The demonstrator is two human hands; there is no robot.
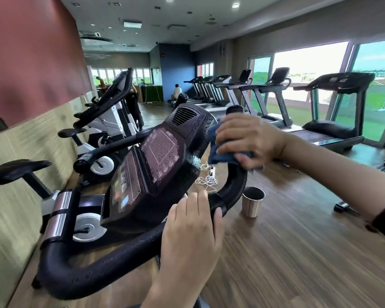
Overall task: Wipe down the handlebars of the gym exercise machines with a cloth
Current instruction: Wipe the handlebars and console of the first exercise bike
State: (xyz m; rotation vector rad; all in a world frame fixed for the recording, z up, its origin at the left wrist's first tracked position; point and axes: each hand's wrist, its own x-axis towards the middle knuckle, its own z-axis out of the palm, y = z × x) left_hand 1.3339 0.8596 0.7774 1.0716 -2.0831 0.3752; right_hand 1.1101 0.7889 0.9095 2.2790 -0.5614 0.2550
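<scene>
An exercise bike's black handlebar (80,274) curves around a wet console (151,172), beaded with water drops. My right hand (247,138) grips a dark blue cloth (222,155) wrapped around the right upright part of the handlebar, just below its black end cap (234,110). My left hand (191,232) rests on the middle of the bar under the console, fingers over the top and thumb against the bar's right curve (231,185).
A metal cup (252,203) stands on the wooden floor right of the bike, beside a tangle of white cable (207,177). More exercise bikes (102,121) line the left wall. Treadmills (333,112) stand along the windows at right. People are far back.
</scene>
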